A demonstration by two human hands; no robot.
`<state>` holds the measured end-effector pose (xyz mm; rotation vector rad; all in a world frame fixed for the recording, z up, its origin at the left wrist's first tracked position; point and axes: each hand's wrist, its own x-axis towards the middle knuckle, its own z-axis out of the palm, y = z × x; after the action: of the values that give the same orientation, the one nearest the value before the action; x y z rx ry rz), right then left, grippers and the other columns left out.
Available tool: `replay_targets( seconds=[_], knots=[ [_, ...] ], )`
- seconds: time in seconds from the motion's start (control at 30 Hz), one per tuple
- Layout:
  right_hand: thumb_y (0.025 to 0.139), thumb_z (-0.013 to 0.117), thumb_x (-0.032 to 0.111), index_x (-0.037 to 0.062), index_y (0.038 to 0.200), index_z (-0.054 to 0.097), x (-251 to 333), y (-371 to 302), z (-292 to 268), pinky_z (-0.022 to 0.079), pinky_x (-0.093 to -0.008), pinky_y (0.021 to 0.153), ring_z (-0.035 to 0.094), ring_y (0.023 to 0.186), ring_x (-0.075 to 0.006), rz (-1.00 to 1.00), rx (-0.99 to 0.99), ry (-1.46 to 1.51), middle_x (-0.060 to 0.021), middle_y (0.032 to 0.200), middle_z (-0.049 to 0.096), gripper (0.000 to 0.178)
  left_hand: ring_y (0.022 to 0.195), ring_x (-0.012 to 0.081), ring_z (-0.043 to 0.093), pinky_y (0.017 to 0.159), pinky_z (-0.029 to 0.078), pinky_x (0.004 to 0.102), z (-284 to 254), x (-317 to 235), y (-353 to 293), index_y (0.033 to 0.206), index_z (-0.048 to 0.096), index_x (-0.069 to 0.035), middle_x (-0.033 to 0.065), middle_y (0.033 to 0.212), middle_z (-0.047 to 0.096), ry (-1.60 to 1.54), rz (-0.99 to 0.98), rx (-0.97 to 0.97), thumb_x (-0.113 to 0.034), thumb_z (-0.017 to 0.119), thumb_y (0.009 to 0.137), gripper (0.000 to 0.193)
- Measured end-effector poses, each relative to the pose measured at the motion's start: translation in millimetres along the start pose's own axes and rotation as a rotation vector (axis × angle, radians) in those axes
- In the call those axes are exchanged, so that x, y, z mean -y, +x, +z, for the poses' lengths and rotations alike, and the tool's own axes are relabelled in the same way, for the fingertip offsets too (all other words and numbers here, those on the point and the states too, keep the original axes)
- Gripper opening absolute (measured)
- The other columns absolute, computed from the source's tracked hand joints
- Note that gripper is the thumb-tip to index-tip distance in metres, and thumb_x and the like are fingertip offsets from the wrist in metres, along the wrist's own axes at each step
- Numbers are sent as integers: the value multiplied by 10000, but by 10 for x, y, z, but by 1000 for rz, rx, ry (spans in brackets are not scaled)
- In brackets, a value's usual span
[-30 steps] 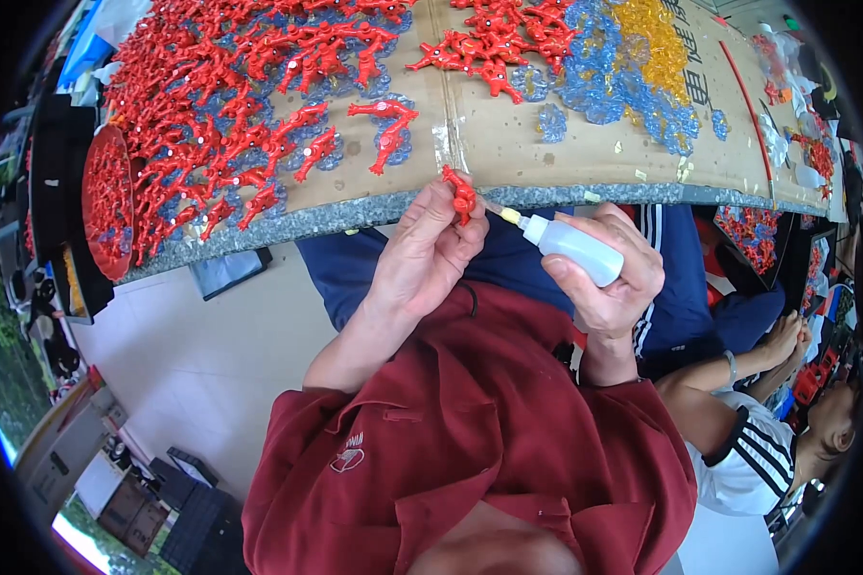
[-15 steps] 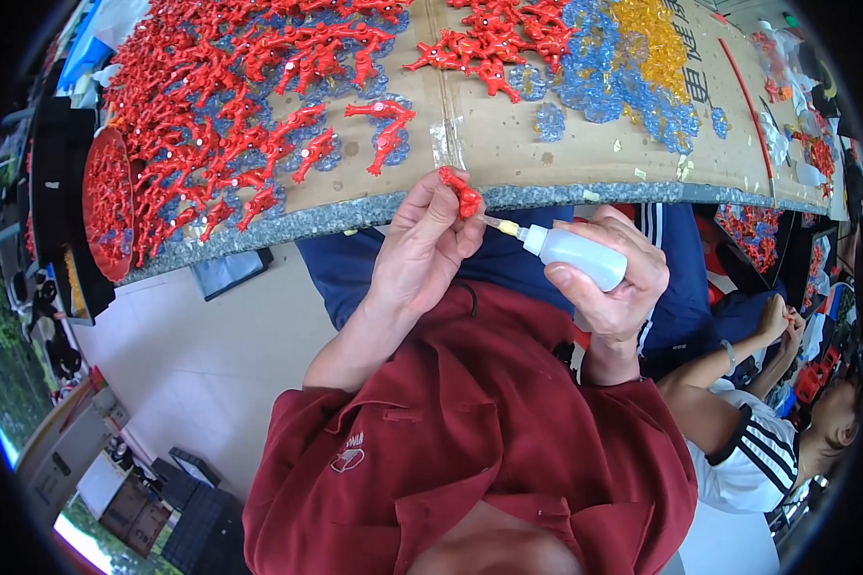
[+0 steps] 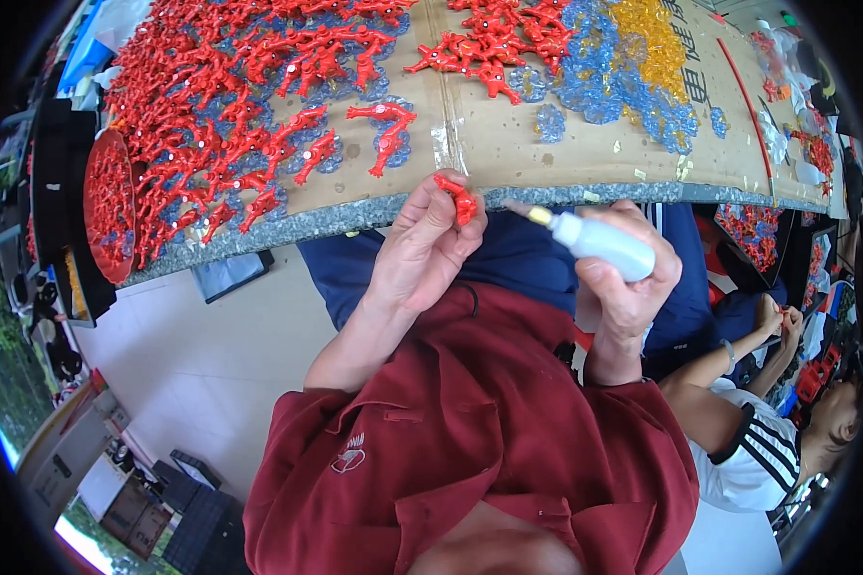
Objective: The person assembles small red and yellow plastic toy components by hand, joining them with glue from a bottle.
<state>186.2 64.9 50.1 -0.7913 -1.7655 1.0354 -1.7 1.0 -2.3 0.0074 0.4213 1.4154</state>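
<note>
Between the fingertips of my left hand [image 3: 417, 240] is a small red plastic figure [image 3: 460, 203], pinched just off the table's near edge. My right hand [image 3: 638, 278] is wrapped round a white squeeze bottle [image 3: 606, 247] with a yellow collar and a thin tip. That tip points left at the red figure, with a gap between them. Beyond my hands, finished-looking red figures [image 3: 385, 134] lie on clear blue discs across the cardboard. A heap of loose red figures [image 3: 499, 43] lies at the far middle.
Clear blue pieces [image 3: 594, 86] and yellow pieces [image 3: 654, 43] are heaped at the far right on the cardboard [image 3: 508, 153]. A red tray [image 3: 112, 206] of small parts sits at the left. Another person [image 3: 738, 422] works on the right, both hands together.
My right hand has drawn the bottle back to the right, so its tip has come away from the red figure. My left hand has turned the figure slightly.
</note>
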Motion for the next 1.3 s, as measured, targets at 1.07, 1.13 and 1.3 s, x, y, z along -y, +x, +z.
replay_targets(
  seconds=[1.07,1.13,1.3],
  knots=[
    [708,667,39,42,956,640,-552,388,106,443,-316,623,546,727,-218,-144,-65,-704,-89,812,578,249,711,126,483,548,380,197,38,-8,-25,1081,508,-51,92,958,548,192,-15,-33,-161,551,874,239],
    [721,663,33,29,940,648,-483,335,126,448,-301,606,557,690,-199,-176,-131,-679,-84,795,590,220,694,139,527,536,410,224,49,-8,-10,1056,522,-45,101,899,584,139,-13,-43,-107,539,876,192],
    [773,614,-16,-23,909,653,-136,74,167,440,-228,543,580,620,-110,308,-75,-102,-98,741,637,142,683,130,541,540,431,221,73,31,10,1054,517,-37,88,889,583,221,4,-8,-85,540,871,191]
  ],
)
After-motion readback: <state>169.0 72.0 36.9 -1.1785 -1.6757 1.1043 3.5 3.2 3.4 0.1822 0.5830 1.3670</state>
